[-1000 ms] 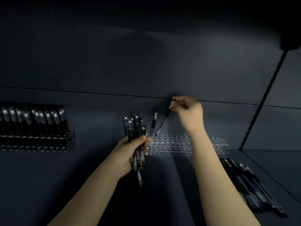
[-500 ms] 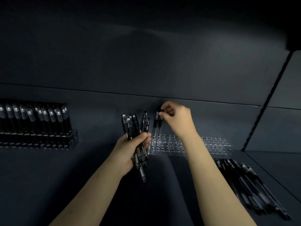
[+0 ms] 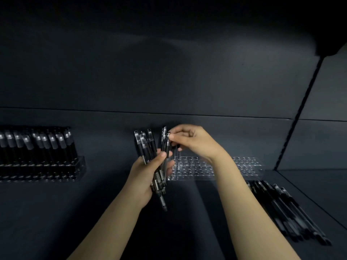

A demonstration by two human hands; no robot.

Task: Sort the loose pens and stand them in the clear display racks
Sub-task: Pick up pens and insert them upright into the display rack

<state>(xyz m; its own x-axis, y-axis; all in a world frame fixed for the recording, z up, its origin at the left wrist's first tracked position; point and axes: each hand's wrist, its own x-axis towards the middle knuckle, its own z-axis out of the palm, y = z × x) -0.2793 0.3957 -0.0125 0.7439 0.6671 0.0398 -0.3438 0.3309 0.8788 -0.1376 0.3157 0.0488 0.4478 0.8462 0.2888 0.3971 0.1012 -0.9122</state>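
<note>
Dim dark shelf, matte back panel

The clear rack is free to the right; standing pens crowd its left end.

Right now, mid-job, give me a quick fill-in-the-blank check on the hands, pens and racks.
1. The left hand grips a bundle of ____.
2. The right hand pinches the ____ end of one pen.
3. The full rack stands to the ____ of the clear rack.
4. The loose pens lie flat on the shelf, on its ____ side.
Missing words: pens; top; left; right.
</note>
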